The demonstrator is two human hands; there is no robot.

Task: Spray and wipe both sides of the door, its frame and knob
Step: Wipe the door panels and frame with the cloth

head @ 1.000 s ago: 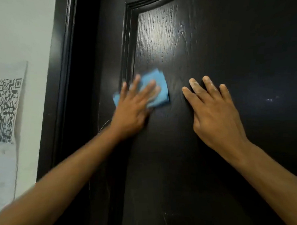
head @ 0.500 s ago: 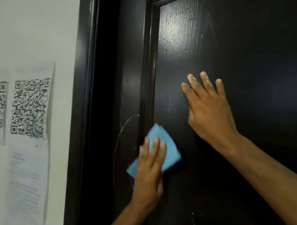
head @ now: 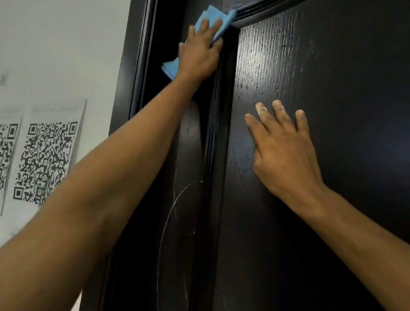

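A dark, almost black door [head: 325, 79] fills nearly everything I see, its grained face catching a soft glare near the top, with a pale wall [head: 53, 44] off to the left.

The blue cloth [head: 213, 18] is high on the door's left stile, right at the upper left corner of the raised panel moulding [head: 223, 112]. My left hand [head: 199, 54] presses it flat there, fingers stretched straight over it, a folded tail of cloth sticking out below my wrist. My right hand [head: 283, 149] lies open on the panel, fingers spread and empty, with whitish smears on the fingertips; I take it to be steadying the door.

As for progress, I judge I am in the middle of wiping this one face. The panel near the top looks streaked and glossy, which may be damp from spray, though I cannot be sure. Lower on the stile a thin pale curved mark [head: 173, 213] and some faint scuffs remain, so that stretch looks not yet finished. The frame [head: 134, 71] to the left shows no sign either way. The knob, the spray bottle and the door's other side are all out of view, so I count them as still ahead of me.

Further left, two sheets printed with QR codes [head: 44, 160] hang on the wall.
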